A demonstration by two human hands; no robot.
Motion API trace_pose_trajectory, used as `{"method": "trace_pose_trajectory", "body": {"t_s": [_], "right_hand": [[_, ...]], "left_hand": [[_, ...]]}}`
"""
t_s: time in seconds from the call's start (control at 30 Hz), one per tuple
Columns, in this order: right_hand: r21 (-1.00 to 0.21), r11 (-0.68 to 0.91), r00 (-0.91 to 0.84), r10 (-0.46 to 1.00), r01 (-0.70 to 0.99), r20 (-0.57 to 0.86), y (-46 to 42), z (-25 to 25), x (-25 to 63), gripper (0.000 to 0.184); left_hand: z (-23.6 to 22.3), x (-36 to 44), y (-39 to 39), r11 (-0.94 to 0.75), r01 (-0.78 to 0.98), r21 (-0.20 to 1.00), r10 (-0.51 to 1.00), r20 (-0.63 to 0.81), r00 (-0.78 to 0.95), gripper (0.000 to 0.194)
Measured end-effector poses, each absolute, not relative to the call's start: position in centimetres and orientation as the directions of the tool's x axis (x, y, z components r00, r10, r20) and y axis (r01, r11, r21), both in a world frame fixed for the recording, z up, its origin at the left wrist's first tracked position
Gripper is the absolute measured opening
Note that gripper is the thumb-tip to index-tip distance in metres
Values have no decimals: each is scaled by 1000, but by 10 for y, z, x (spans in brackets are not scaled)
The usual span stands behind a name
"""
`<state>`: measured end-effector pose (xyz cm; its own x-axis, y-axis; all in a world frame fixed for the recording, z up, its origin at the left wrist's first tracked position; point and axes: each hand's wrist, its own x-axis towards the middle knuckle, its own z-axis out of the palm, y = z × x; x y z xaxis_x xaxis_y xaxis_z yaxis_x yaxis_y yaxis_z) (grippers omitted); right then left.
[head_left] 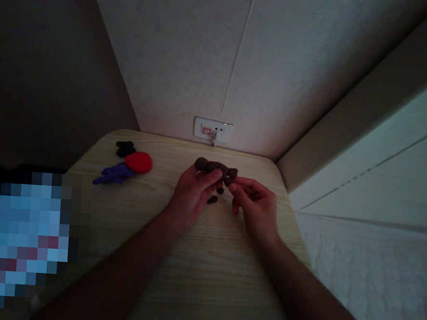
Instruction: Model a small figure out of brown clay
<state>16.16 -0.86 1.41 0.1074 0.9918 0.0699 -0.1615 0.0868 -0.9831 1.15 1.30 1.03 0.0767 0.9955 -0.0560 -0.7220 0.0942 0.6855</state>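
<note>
My left hand (193, 190) holds a lumpy brown clay figure (213, 168) above the light wooden table (192, 270), fingers curled under it. My right hand (256, 203) is closed in a pinch at the figure's right end, on a small brown lump (231, 176). Two small brown clay bits (213, 198) lie on the table just below the hands.
At the table's far left lie a red clay disc (138, 162), a black clay piece (125, 148) and a purple clay piece (114, 174). A wall socket with a plug (213, 130) sits on the wall behind. A blurred blue patch covers the lower left. The room is dim.
</note>
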Motion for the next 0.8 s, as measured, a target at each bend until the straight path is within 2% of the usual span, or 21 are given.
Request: {"method": "trace_pose_trajectory", "body": {"t_s": [0.13,0.33,0.47,0.53,0.6,0.7,0.8], "right_hand": [[-975,56,84,996,-215,38,-7,12,163,34],[-969,23,35,999,-244,14,-7,10,162,35],[-969,90,62,995,-228,78,-8,12,163,36],[-979,175,104,981,-105,165,-10,12,166,36],[-950,300,114,944,87,309,-11,12,171,30],[-812,489,33,850,317,525,-14,12,175,18],[-708,567,-26,788,422,616,-16,11,176,16]], "left_hand": [[10,12,14,85,-714,695,996,-33,87,34],[10,11,16,86,-729,679,996,-74,48,35],[9,9,16,88,-738,669,993,-122,8,38],[9,9,16,99,-734,672,990,-142,3,38],[9,9,16,103,-723,683,989,-149,0,37],[8,9,16,101,-703,704,991,-133,9,34],[7,10,15,99,-693,714,994,-110,29,32]]}}
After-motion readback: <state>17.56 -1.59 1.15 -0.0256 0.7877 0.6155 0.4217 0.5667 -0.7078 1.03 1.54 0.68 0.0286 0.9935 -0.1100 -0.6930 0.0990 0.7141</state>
